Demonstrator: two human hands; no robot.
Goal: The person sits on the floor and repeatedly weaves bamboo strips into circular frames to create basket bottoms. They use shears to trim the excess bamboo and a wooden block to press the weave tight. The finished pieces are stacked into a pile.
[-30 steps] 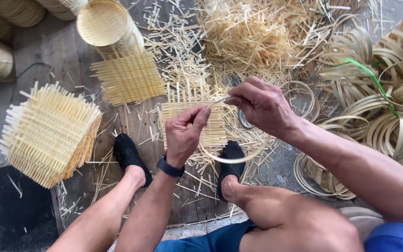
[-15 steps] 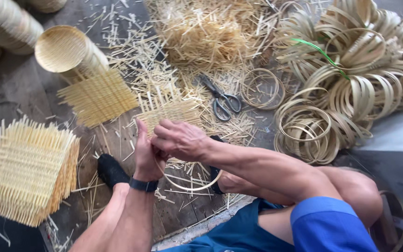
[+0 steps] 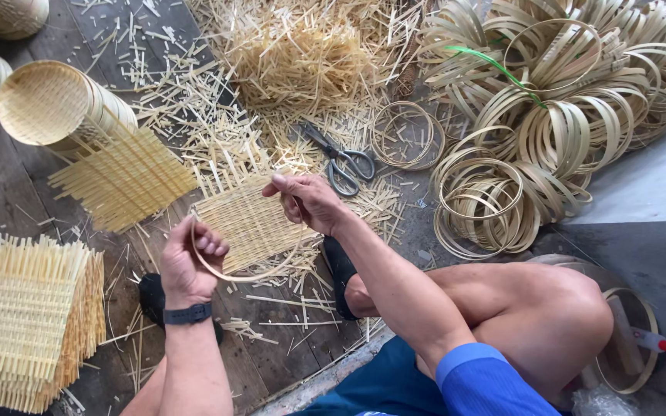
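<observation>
From the head camera, the left hand (image 3: 189,264) curls closed around a thin bamboo hoop (image 3: 250,271), and the right hand (image 3: 307,199) pinches the same hoop's far side. A small woven mat (image 3: 244,219) lies on the plank floor (image 3: 9,185) under the hoop, perhaps touching it. Scissors (image 3: 340,159) rest just beyond, coiled rings (image 3: 487,200) to the right.
</observation>
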